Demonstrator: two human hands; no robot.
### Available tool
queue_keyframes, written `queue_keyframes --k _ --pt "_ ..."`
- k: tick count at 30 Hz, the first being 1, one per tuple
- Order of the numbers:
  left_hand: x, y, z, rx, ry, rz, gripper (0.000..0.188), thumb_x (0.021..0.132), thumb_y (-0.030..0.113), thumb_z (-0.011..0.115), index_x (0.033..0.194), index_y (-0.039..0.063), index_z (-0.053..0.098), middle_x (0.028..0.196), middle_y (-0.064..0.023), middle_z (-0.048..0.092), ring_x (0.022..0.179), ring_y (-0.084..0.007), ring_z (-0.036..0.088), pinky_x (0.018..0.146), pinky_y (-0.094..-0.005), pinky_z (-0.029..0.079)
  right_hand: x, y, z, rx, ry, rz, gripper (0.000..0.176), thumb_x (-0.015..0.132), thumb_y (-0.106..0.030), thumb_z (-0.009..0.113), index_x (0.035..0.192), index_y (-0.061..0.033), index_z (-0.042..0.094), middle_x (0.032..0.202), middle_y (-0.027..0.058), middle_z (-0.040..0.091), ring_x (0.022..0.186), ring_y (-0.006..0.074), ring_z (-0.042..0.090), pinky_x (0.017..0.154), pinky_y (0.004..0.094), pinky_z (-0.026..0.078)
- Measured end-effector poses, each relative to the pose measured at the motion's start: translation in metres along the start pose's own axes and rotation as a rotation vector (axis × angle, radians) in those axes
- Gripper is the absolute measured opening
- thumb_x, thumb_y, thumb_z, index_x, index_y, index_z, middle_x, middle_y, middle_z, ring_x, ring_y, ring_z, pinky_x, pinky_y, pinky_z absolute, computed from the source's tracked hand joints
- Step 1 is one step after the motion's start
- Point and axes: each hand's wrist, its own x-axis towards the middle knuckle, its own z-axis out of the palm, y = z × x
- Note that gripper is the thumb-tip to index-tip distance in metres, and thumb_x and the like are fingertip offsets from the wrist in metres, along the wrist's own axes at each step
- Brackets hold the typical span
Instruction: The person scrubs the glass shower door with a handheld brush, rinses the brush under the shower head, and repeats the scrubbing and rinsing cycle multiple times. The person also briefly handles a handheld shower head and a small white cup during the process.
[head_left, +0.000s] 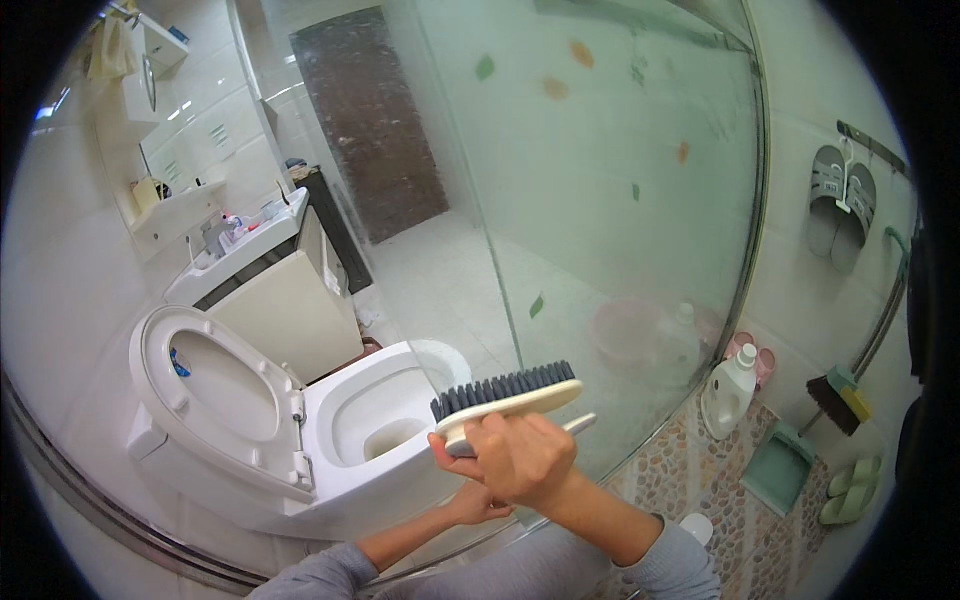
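My right hand (517, 459) grips a cream-handled scrubbing brush (517, 401), its dark bristles turned up and away from me. The fingers wrap round the handle, in front of the glass and the toilet's right end. Below and to the left, partly behind the right wrist, my left hand (478, 504) is low by the toilet's near side; its fingers are curled, and whether they hold something is hidden. The white toilet bowl (349, 442) stands uncovered, with its seat and lid (214, 390) raised to the left.
A frosted glass panel (600, 187) with leaf decals rises beyond the brush. On the pebble floor at right are a white detergent bottle (727, 397), a green dustpan (780, 465), a broom (834, 405) and green slippers (851, 491). A washbasin (247, 244) stands behind the toilet.
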Motion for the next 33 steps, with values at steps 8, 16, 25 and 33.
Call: queue_keyframes --k 8,16,25,33 --pt "0.004 0.024 -0.022 0.085 -0.213 -0.228 0.035 0.084 0.039 0.065 0.077 0.006 0.073 0.066 -0.015 0.064 0.062 -0.034 0.061 0.06 -0.0422 0.048 0.048 0.006 -0.001 -0.21 0.037 -0.053 0.043 0.073 -0.045 0.081 0.082 -0.008 0.06 0.062 0.0012 0.053 0.046 0.0128 0.048 0.042 0.0283 0.039" --pt "0.002 0.013 -0.011 0.051 -0.203 -0.258 0.036 0.084 0.039 0.065 0.077 0.005 0.073 0.07 -0.0176 0.064 0.063 -0.0359 0.061 0.059 -0.0439 0.047 0.07 -0.004 0.004 -0.154 0.059 0.02 0.039 0.073 -0.037 0.082 0.081 -0.0079 0.057 0.058 -0.0005 0.052 0.045 0.0158 0.05 0.041 0.0278 0.039" --pt "0.003 0.01 -0.013 0.102 -0.274 -0.257 0.035 0.084 0.038 0.064 0.078 0.006 0.073 0.071 -0.0157 0.066 0.064 -0.0352 0.062 0.059 -0.0437 0.048 0.077 -0.009 0.005 -0.148 0.064 -0.15 0.033 0.08 -0.033 0.075 0.07 -0.0107 0.053 0.056 -0.001 0.049 0.042 0.0102 0.042 0.039 0.0264 0.035" --pt "0.001 0.025 -0.02 0.106 -0.226 -0.277 0.037 0.086 0.038 0.063 0.072 0.004 0.069 0.065 -0.0163 0.062 0.057 -0.034 0.058 0.055 -0.0432 0.045 0.11 -0.001 0.003 -0.194 0.094 -0.183 0.016 0.087 -0.023 0.063 0.076 -0.013 0.056 0.068 0.0006 0.055 0.046 0.0114 0.049 0.043 0.0249 0.035"
